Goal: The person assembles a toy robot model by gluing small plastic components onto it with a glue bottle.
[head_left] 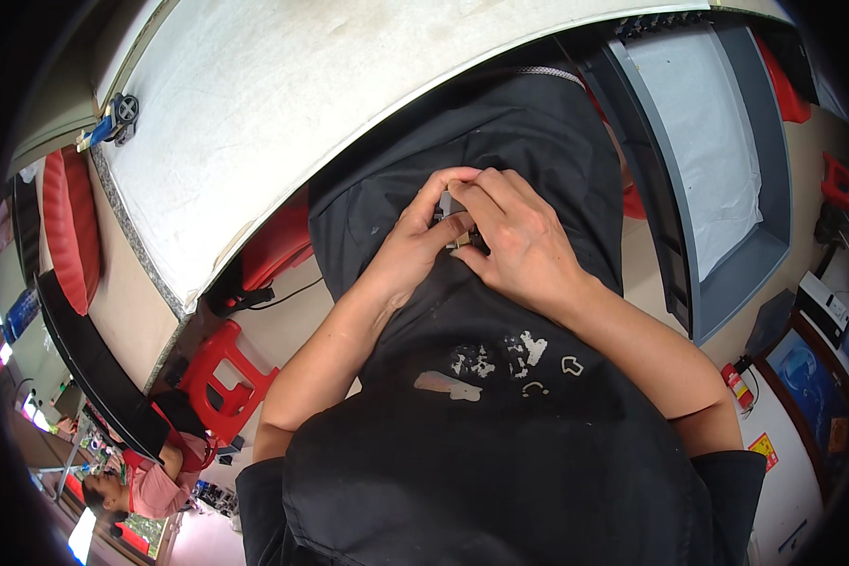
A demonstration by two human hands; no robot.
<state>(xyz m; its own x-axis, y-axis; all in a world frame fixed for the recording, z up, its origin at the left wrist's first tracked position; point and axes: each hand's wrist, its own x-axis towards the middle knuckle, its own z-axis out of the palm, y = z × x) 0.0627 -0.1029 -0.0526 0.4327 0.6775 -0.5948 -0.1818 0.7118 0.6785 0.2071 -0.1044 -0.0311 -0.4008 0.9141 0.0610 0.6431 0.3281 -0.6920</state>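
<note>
Both hands meet over my lap, above a black apron (462, 311) with worn patches of print. Between them is a small grey piece (446, 204), mostly covered by the fingers, so its kind cannot be made out. My left hand (421, 226) is closed round its left side, thumb pressed across the front. From the right, my right hand (514, 222) wraps over it, with fingertips at the top and the thumb below. A bit of dark and yellowish material shows between the thumbs.
A white-covered table (283, 94) curves ahead of me. On my right stands a grey tray (740, 274) lined with white sheeting. A small blue and black object (118, 120) lies at the table's far left edge. Red stools (222, 377) and a seated person in pink (156, 486) are at left.
</note>
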